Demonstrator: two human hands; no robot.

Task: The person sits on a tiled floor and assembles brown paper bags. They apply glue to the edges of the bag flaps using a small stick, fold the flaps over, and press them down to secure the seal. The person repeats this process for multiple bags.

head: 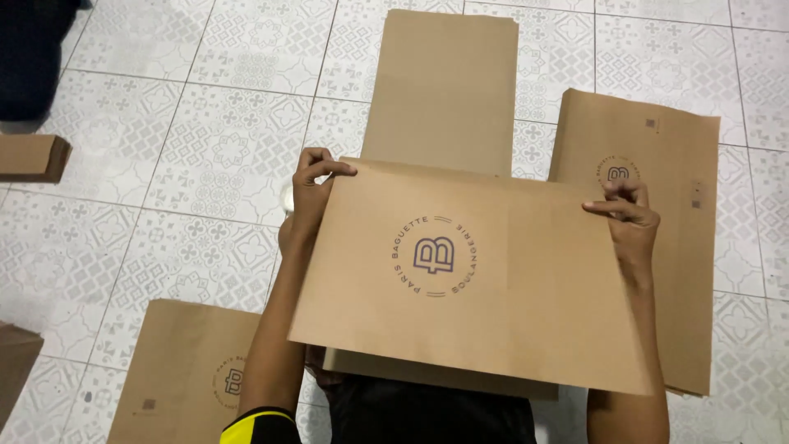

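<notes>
I hold a flat brown paper sheet with a round printed emblem in front of me, above the tiled floor. My left hand pinches its far left corner. My right hand pinches its far right corner. Another brown sheet edge shows just beneath it near my lap.
A plain brown stack lies straight ahead on the patterned white tile floor. A printed stack lies at the right, another at the lower left. A small brown piece sits at the left edge.
</notes>
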